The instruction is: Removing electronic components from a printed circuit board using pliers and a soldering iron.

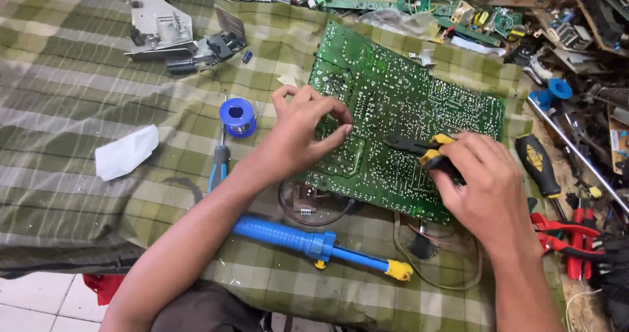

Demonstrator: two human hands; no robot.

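The left hand (298, 132) is curled over the left part of the green circuit board (400, 119), with thumb and forefinger pinched narrowly together at the board face; whether anything is held between them cannot be told. The right hand (481, 184) is closed around the yellow-and-black handles of a pair of cutters (419, 147), whose dark tip is laid over the middle of the board, pointing toward the left fingertips.

The board is positioned solder side up, tilted, on a green plaid cloth (65, 96) covering the surface. Wires (439, 266) are seen emerging from under its near edge.

A blue desoldering pump (314, 243) with a yellow end is placed on the cloth in front of the board. A blue solder spool (237, 116) and a blue-handled screwdriver (219, 165) are located just left of the left hand. A white tissue (126, 152) lies farther left. Red-handled pliers (567, 237) and a black-and-yellow screwdriver (538, 165) are found at the right.
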